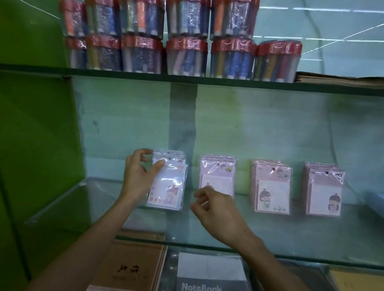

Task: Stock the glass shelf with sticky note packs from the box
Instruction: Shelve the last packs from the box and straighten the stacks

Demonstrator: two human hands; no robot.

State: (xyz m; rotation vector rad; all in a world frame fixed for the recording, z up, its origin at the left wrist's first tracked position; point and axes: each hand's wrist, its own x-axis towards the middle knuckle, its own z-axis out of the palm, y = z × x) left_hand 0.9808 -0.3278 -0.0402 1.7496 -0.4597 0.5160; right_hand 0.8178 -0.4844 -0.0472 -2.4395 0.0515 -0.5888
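On the glass shelf [201, 230], four stacks of sticky note packs stand upright in a row against the back wall. Taking the leftmost pack [167, 180] as the landmark: the second stack [217, 173] stands just to its right, the third stack [272, 188] further right, and the fourth stack [323, 191] furthest right, all apart from one another.

The left hand [137, 175] is on the left edge of the leftmost pack, thumb pressed on its front near the top corner and the other fingers curled behind or beside the top edge, so it is grasping or steadying the pack. The right hand [217, 213] hovers low to the right of that pack, in front of the second stack, fingers loosely curled and holding nothing.

The box named in the task is not in view.

These packs look light: thin paper pads on card, sealed in glossy clear film. The film is likely slippery and crinkly, and the card stiff enough to stand only when leaned back. A pinch across the side edges, or thumb in front and fingers behind near the top, should hold best; a grip on loose film alone could slip, and a nudge could tip a stack forward.

Below the leftmost pack, under the glass, lie a brown notebook [129, 270] and a dark notebook [212, 285]. Above it, a higher shelf carries wrapped pen tubs [185, 34].
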